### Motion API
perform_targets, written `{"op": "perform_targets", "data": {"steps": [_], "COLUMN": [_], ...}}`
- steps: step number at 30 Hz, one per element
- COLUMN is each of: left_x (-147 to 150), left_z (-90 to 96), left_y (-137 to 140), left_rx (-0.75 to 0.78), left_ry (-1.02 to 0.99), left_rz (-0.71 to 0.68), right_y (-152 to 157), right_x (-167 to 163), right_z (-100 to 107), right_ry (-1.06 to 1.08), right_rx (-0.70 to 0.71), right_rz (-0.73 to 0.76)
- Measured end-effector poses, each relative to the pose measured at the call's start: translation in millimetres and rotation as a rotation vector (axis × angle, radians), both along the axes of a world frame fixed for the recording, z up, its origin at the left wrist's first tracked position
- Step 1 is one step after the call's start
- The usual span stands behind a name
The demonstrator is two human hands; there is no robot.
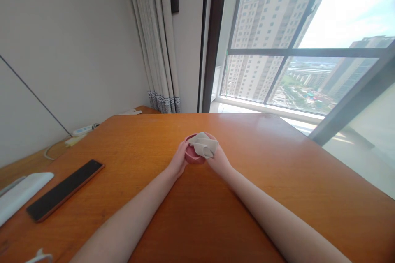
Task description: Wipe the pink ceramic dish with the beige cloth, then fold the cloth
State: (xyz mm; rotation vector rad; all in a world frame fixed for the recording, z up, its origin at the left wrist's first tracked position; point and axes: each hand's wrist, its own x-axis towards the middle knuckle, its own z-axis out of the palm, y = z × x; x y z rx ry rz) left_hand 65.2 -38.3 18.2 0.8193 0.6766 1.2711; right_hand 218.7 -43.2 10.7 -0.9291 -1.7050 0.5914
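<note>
A small reddish-pink bowl (194, 158) is at the middle of the wooden table (148, 139). My left hand (179, 159) grips the bowl's left side, its fingers closed along the rim. Over the bowl's right part lies a crumpled light-grey cloth (204, 144). My right hand (219, 159) is at the right side, closed on the cloth, which covers most of its fingers. The cloth hides much of the bowl's inside. Whether the bowl touches the tabletop, I cannot tell.
On the left lies a dark phone (66, 189), with a white flat object (26, 193) beside it. A white power strip (83, 130) with a cable sits by the wall. Curtains (157, 41) and a large window (286, 52) stand beyond the table.
</note>
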Motion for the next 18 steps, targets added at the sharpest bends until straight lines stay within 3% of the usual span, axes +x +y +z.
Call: {"op": "perform_targets", "data": {"steps": [3, 6, 9, 12, 18], "left_x": [-1.7, -2.8, -1.9, -0.7, -1.5], "left_z": [3.0, 2.0, -2.3, -4.3, 1.8], "left_y": [1.7, 3.6, 4.3, 3.6, 0.1], "left_rx": [-0.054, -0.039, -0.075, -0.089, -0.048], "left_ry": [-0.060, -0.091, -0.054, 0.000, 0.039], "left_rz": [-0.007, -0.005, 0.010, 0.008, -0.048], "right_y": [-6.0, -2.7, 8.2, 16.0, 13.6], "right_x": [-6.4, -8.1, -1.6, 5.3, 0.1], "right_z": [-1.7, -4.9, -6.3, -5.0, -2.4], "right_ry": [-0.074, 0.083, 0.333, 0.413, 0.471], "right_rx": [0.016, -0.044, -0.169, -0.298, -0.451], "right_rz": [0.059, 0.057, -0.119, -0.272, -0.055]}}
